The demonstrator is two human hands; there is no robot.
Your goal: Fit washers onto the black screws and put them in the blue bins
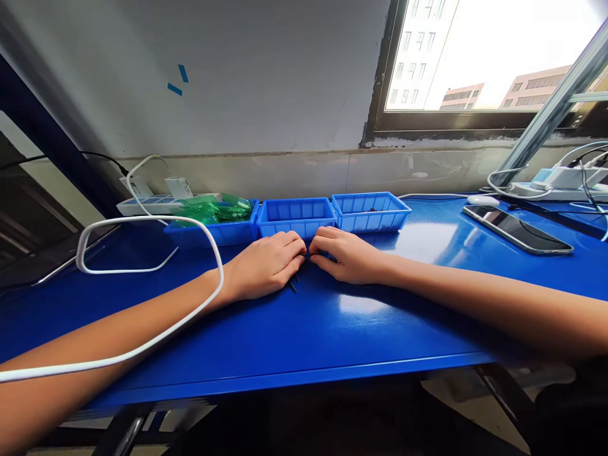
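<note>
My left hand [266,264] rests low over the table with its fingers curled and pressed together. Facing it, fingertip to fingertip with a small gap, my right hand [349,255] is closed in a pinch. A bit of something dark shows at the fingertips of each hand, too small to name. Just below the left fingers, a thin black piece [293,287] lies on the blue table [294,342], with another partly hidden by the hand. Directly behind the hands stands the middle blue bin [297,227].
The left blue bin [213,234] holds green plastic packets [213,210]; the right blue bin [370,221] has small dark pieces. A white cable [221,266] loops across my left forearm. A phone [517,229] lies at right. Power strips [565,183] stand along the back.
</note>
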